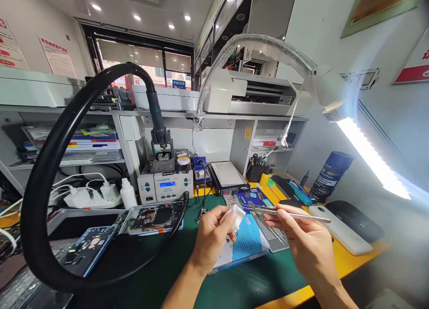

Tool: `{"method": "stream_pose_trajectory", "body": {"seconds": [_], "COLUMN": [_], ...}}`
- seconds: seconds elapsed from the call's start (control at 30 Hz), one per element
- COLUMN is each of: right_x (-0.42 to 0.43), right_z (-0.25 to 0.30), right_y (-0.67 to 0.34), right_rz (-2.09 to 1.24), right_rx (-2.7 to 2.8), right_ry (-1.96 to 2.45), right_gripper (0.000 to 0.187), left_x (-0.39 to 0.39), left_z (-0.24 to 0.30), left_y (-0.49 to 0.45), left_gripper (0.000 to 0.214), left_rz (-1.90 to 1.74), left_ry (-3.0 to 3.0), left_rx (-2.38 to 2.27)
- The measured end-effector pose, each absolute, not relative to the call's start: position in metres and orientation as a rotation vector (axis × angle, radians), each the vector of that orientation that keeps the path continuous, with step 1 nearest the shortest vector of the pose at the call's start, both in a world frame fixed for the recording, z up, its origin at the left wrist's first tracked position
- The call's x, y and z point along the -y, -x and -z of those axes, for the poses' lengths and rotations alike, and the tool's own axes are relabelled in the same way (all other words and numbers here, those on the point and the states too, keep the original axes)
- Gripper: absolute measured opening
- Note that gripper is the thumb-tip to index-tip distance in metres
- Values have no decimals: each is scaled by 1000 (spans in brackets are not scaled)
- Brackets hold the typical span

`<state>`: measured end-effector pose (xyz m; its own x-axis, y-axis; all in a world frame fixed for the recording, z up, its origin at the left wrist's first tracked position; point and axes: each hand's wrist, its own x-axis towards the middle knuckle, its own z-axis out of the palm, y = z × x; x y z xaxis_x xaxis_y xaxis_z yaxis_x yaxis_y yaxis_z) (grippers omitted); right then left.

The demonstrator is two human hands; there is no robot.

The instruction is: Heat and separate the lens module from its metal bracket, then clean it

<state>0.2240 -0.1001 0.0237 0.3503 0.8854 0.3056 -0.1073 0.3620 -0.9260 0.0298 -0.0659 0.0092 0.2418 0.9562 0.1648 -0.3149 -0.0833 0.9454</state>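
My left hand (212, 239) is closed around a small white wipe (236, 216), held above the green mat (187, 273). My right hand (303, 239) pinches a pair of metal tweezers (295, 214) that lie level, their tips pointing left toward the wipe. The tweezer tips almost touch the wipe; I cannot tell whether they hold anything. Under both hands lies a blue and white card (246, 244) beside a grey perforated stencil plate (276, 237).
An opened phone (152, 217) and a blue phone back (89, 248) lie on the left. A thick black hose (50, 166) loops to the hot-air station (166, 184). A heating plate (228, 177), a blue can (330, 175), a white device (342, 230) and a bright lamp (368, 154) stand around.
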Motion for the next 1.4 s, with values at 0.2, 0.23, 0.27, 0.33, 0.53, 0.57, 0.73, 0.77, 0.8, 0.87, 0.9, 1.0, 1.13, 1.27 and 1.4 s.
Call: {"method": "stream_pose_trajectory", "body": {"seconds": [0.2,0.23,0.27,0.33,0.53,0.57,0.73,0.77,0.8,0.87,0.9,1.0,1.13,1.27,1.4], "right_x": [96,96,96,95,96,98,108,109,108,107,107,106,101,95,94], "right_z": [-24,-24,-25,-25,-20,-18,-10,-11,-13,-18,-21,-28,-30,-21,-10], "right_y": [-226,-225,-224,-222,-220,-220,-228,-231,-234,-240,-242,-245,-250,-252,-249], "right_rz": [-1036,-1055,-1072,-1096,-946,-865,-173,-57,23,52,6,-340,-885,-1210,-1303], "right_rx": [840,841,842,844,921,974,1666,1847,2002,2184,2204,2020,1568,1192,1027], "right_ry": [912,919,923,927,962,979,866,798,737,667,665,803,1013,973,965], "right_gripper": [23,25,27,28,22,18,41,52,60,67,65,44,11,15,17], "left_x": [66,66,66,66,66,66,64,64,62,60,59,57,57,58,58], "left_z": [-8,-8,-7,-6,-6,-7,-9,-9,-9,-8,-7,-5,-7,-11,-9], "left_y": [-31,-31,-31,-32,-32,-32,-31,-30,-30,-28,-27,-23,-21,-23,-26], "left_gripper": [33,33,33,34,34,33,33,33,33,35,37,46,53,44,45], "left_rz": [-1196,-1191,-1187,-1182,-1187,-1191,-1247,-1258,-1267,-1276,-1277,-1258,-1150,-1009,-876], "left_ry": [-1173,-1172,-1171,-1172,-1186,-1188,-1179,-1177,-1174,-1166,-1163,-1158,-1112,-1026,-986], "left_rx": [-703,-701,-701,-703,-730,-743,-834,-850,-866,-892,-900,-903,-846,-737,-627]}}
